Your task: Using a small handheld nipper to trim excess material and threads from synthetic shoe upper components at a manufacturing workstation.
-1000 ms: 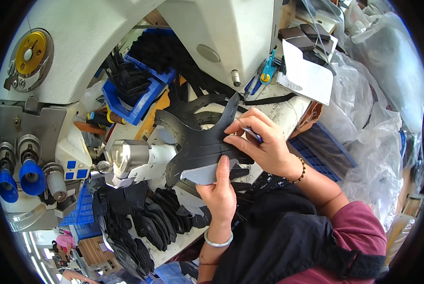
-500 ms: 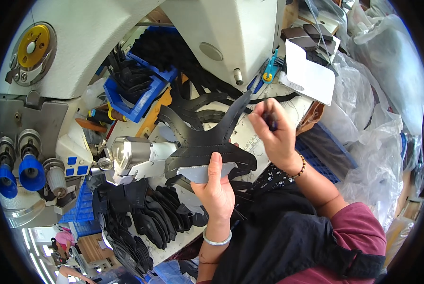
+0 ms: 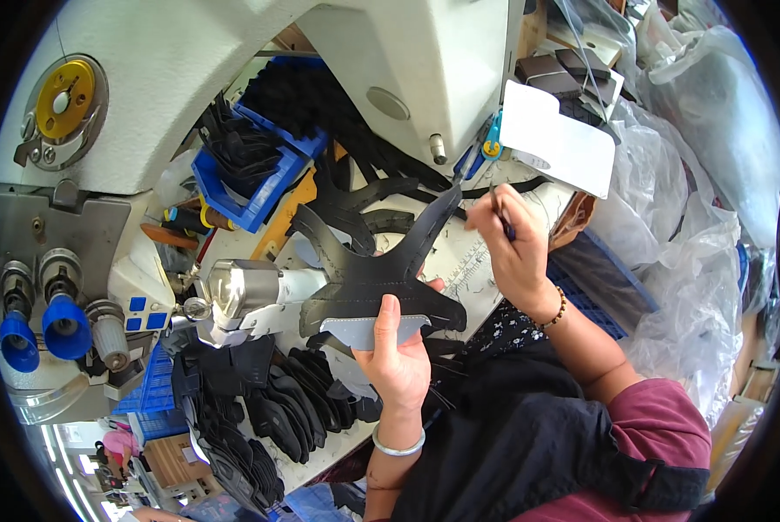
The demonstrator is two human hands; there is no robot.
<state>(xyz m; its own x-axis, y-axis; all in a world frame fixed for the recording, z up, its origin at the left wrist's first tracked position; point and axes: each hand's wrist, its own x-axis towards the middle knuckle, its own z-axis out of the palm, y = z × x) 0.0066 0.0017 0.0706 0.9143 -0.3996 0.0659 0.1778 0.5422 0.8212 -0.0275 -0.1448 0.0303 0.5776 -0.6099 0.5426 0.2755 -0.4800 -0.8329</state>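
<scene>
Plainly, the left hand (image 3: 397,370) pinches a horned black piece (image 3: 381,280), stitched and grey-edged, the right hand (image 3: 520,250) clasping a tool (image 3: 510,232).

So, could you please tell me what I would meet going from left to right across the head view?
Gold dial → blue bin of black parts → black piece held in the left hand → right hand → plastic bags.
</scene>
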